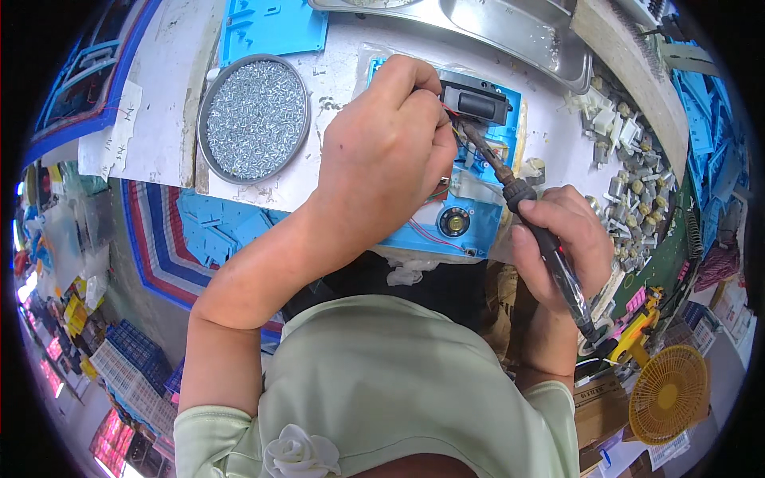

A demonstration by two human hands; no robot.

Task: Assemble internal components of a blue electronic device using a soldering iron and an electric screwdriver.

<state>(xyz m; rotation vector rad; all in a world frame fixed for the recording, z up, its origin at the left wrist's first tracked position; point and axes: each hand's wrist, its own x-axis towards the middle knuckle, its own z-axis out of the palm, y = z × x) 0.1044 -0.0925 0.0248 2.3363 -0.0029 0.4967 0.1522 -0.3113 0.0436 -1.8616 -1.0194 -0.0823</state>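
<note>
A blue plastic housing [484, 219] lies in front of me, with a black box-shaped part [476, 106], thin wires and a round speaker [454, 221] in it. My left hand [390, 147] is closed over its far left side. Thin red wires come out beside the fingertips, which are partly hidden, so what they pinch is unclear. Wrapped around the dark handle of a soldering iron [544, 239], my right hand [570, 247] tilts it up and to the left. The iron's tip points in among the wires beside the black part, close to my left fingers.
A round tray [305, 135] full of small silver metal pieces stands to the left. Behind are a blue plastic panel [275, 32] and a metal tray [518, 36]. Several small metal-and-white parts [637, 187] are heaped on the right, near a yellow basket [669, 394].
</note>
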